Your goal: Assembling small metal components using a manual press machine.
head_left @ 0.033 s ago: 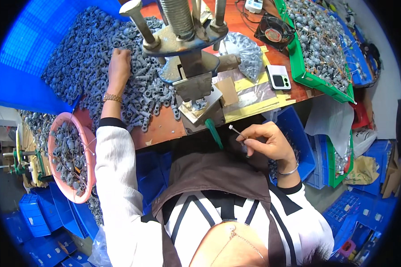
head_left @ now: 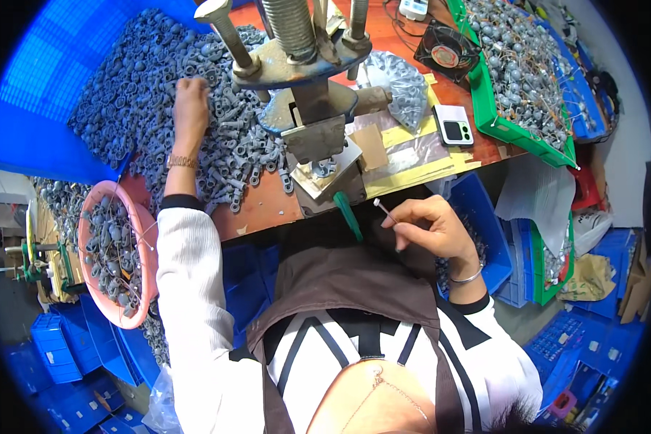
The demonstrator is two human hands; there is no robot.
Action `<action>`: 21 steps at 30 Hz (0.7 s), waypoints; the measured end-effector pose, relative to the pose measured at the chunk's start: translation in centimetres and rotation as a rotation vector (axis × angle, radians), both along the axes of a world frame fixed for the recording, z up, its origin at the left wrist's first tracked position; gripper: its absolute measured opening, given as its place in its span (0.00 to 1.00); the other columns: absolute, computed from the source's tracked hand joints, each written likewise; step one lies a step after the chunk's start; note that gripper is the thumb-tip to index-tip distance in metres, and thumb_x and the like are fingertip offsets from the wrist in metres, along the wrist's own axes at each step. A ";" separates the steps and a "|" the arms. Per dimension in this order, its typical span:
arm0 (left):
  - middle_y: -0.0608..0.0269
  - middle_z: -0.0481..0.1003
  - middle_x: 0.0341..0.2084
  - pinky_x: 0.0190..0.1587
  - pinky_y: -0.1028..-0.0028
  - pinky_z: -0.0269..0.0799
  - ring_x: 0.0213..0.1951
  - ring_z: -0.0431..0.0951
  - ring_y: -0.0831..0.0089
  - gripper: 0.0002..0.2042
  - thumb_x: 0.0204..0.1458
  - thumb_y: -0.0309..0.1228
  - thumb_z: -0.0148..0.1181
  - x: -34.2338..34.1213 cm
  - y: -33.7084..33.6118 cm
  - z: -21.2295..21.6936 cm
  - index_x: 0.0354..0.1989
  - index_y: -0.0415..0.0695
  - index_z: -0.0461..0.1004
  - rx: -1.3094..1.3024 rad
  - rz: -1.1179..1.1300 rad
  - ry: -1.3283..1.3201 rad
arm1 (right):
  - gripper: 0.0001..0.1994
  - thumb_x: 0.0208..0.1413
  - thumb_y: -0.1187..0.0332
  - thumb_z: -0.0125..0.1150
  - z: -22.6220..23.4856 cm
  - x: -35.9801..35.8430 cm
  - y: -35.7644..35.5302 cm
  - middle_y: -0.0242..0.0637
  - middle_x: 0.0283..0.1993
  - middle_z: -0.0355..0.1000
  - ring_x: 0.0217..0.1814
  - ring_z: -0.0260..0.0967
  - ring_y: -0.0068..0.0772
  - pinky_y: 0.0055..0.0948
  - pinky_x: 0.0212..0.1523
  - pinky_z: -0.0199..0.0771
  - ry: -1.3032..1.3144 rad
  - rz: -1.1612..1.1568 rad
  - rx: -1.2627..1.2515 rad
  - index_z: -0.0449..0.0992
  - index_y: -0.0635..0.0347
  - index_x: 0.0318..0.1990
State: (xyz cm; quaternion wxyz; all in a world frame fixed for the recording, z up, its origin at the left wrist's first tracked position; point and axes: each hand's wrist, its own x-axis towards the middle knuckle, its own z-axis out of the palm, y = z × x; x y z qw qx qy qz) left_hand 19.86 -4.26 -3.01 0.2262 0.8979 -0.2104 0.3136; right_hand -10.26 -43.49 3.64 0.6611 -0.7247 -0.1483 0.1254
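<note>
My left hand (head_left: 191, 107) reaches into a heap of small grey plastic parts (head_left: 231, 155) at the back left. Its fingers are curled together among them, and what they hold is hidden. In front of the bench edge, my right hand (head_left: 434, 228) pinches a thin metal rod with a pale head (head_left: 380, 206) between thumb and fingers. The head points up and to the left. Between the hands stands a heavy metal press (head_left: 312, 137) with a thick threaded screw. A small grey part (head_left: 324, 169) sits below its ram, on a pale block (head_left: 333, 179).
A blue crate (head_left: 29, 137) adjoins the heap, and a pink basket (head_left: 146, 278) of grey parts stands left. On the bench lie a phone (head_left: 453, 124), a small fan (head_left: 447, 54) and a plastic bag of parts (head_left: 394, 83). A green tray (head_left: 488, 108) is at right.
My left hand has shifted very slightly left on the heap. My right hand has turned a little, with the rod's head moving slightly up and right.
</note>
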 end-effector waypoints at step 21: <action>0.60 0.75 0.36 0.37 0.79 0.77 0.33 0.78 0.74 0.11 0.55 0.23 0.56 -25.4 -14.3 0.9 0.46 0.36 0.71 -1.693 -0.411 1.036 | 0.09 0.46 0.77 0.62 -3.0 2.8 6.9 0.39 0.15 0.63 0.14 0.60 0.29 0.26 0.17 0.57 -0.474 -0.308 -0.196 0.69 0.67 0.19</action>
